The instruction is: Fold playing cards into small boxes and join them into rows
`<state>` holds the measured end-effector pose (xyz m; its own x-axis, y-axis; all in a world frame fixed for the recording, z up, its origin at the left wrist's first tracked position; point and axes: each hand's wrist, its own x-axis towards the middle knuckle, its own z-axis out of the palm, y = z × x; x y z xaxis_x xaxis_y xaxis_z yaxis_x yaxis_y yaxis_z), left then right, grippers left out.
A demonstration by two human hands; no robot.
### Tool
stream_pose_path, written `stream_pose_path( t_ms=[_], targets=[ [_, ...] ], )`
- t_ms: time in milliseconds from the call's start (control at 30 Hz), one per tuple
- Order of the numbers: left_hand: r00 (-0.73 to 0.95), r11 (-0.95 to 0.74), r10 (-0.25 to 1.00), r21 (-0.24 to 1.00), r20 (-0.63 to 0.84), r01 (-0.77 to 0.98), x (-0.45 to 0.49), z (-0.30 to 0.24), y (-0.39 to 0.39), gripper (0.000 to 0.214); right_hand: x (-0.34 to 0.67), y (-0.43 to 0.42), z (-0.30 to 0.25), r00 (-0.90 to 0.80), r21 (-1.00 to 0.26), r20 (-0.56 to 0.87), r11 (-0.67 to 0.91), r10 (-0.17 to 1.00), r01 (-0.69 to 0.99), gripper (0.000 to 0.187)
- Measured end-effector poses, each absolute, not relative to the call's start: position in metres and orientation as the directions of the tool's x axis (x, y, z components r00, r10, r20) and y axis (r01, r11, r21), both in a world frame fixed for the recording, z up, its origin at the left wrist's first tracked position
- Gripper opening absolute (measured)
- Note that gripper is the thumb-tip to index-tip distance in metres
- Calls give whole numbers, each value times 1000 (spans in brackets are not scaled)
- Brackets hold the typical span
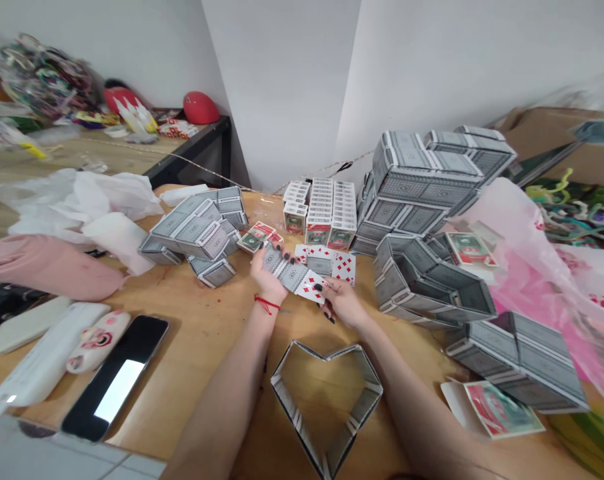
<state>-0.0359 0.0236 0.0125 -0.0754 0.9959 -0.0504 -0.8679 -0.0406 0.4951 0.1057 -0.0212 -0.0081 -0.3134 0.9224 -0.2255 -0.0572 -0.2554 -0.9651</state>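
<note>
My left hand is closed on a fan of playing cards, grey patterned backs up, with a red diamond card showing at its right end. My right hand pinches the right end of that same fan. A red thread circles my left wrist. Loose face-up diamond cards lie on the wooden table just behind my hands. In front of my forearms a heart-shaped frame of folded cards stands on the table.
Stacks of folded-card structures rise at the right, more at the left. Boxed decks stand at the back. A black phone, a white case and plastic bags lie left; a pink bag right.
</note>
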Motion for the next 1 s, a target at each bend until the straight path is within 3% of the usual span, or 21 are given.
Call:
stream_pose_path(
  t_ms=[533, 767, 1000],
  targets=[
    [-5, 46, 995, 519, -97, -853, -17, 9, 18, 26, 106, -19, -16, -377, -956, -218, -274, 900, -101, 27],
    [2, 78, 989, 524, -146, -848, -20, 8, 23, 44, 110, -19, -11, -504, -915, -237, -365, 831, -173, 26],
    [-84, -1, 989, 567, -121, -824, -25, 6, 27, 19, 107, -22, -8, -536, -868, -363, -486, 763, -104, 27]
  ],
)
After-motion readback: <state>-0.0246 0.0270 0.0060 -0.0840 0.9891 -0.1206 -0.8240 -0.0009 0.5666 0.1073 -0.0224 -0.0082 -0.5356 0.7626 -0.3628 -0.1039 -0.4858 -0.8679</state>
